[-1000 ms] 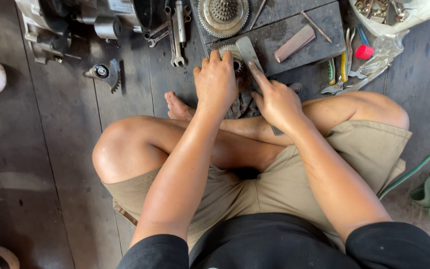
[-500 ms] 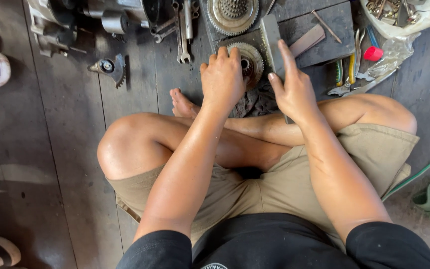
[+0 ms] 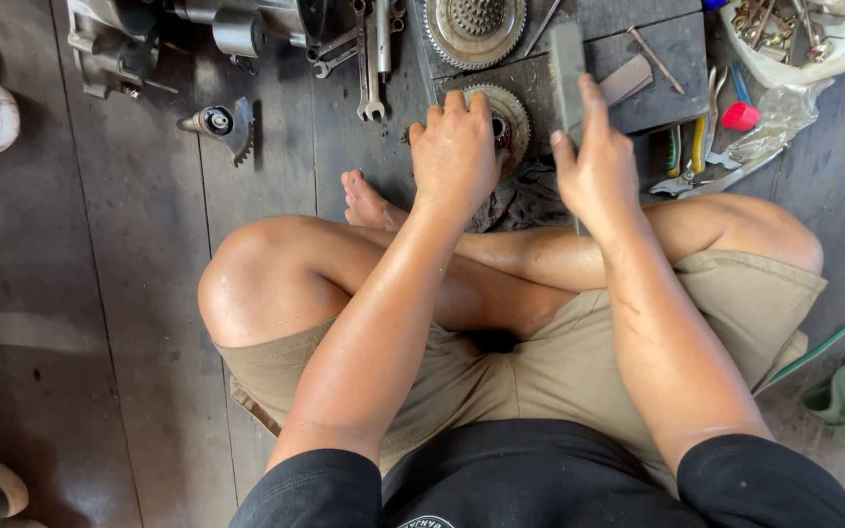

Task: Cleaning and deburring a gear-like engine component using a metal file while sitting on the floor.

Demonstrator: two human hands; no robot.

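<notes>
The left hand (image 3: 455, 147) presses down on the round gear (image 3: 506, 112); the right hand (image 3: 599, 171) grips the flat block (image 3: 567, 64) raised above it, so the work looks unfinished.

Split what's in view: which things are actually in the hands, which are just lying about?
In hand:
left hand on round toothed gear
right hand gripping flat grey bar
dark slab under the gear

Lying about:
spanners
larger sprocket
pliers
bag of parts
small metal fitting

Soft daylight, sharp focus, glossy skin highlights.
</notes>
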